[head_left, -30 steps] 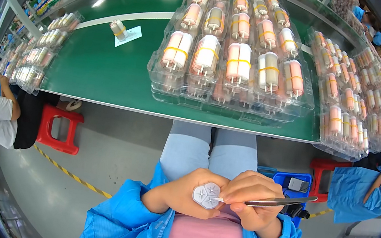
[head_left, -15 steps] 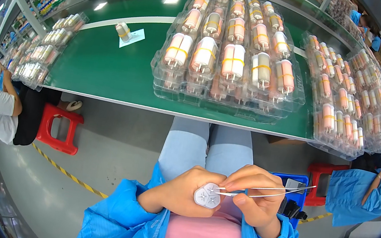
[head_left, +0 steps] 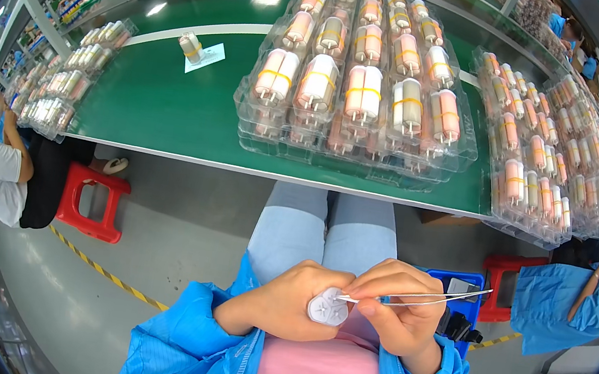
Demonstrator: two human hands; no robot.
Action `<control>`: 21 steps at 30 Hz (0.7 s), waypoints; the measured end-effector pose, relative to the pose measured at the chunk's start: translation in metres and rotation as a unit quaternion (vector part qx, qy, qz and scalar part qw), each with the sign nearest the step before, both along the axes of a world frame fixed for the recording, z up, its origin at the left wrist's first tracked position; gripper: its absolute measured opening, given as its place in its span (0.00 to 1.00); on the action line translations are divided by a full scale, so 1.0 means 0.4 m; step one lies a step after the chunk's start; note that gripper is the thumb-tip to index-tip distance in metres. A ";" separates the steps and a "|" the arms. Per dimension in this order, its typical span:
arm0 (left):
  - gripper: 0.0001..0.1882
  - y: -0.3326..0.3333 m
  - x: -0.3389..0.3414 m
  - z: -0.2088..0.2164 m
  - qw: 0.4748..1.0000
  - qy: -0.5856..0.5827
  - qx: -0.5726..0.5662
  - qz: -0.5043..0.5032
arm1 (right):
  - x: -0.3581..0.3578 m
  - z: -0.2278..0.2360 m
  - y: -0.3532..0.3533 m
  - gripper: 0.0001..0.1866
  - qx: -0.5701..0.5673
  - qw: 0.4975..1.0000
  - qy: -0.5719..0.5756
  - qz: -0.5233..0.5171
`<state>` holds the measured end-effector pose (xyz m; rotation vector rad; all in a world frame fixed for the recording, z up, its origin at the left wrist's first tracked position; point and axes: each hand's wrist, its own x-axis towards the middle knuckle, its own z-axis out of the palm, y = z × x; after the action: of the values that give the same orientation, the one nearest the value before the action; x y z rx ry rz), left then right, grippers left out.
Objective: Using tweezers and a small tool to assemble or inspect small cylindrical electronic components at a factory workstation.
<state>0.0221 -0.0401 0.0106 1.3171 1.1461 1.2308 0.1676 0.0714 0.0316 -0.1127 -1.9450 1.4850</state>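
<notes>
My left hand (head_left: 284, 302) is closed around a small piece. Only its pale grey-white, roughly round end (head_left: 327, 309) shows, with small raised prongs on it. The rest of the piece is hidden inside the fist. Between the thumb and fingers of my right hand (head_left: 401, 306) is a pair of thin metal tweezers (head_left: 436, 297), its rear end pointing right. The tweezers' tips lie close together at the upper right edge of the pale end. Whether they pinch a part there is too small to tell. Both hands are over my lap, in front of the table edge.
Stacked clear plastic trays (head_left: 354, 145) of banded pink, white and grey cylinders stand on the green table (head_left: 166, 109). More trays are at right (head_left: 536, 226) and left (head_left: 60, 110). One banded bundle (head_left: 190, 45) stands by a paper slip (head_left: 206, 59). A blue bin (head_left: 470, 312) is beside me.
The tweezers' tips have come closer together at the pale end. The piece and my left hand have shifted very slightly.
</notes>
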 end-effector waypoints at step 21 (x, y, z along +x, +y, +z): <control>0.12 0.026 -0.041 -0.025 0.997 -0.063 -0.028 0.026 | -0.064 -0.031 0.056 0.08 -0.051 0.997 0.007 0.061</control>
<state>0.0058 -0.0297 0.0005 1.1585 1.1230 1.2910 0.1421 0.0936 0.0193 -0.0291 -1.8941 1.6603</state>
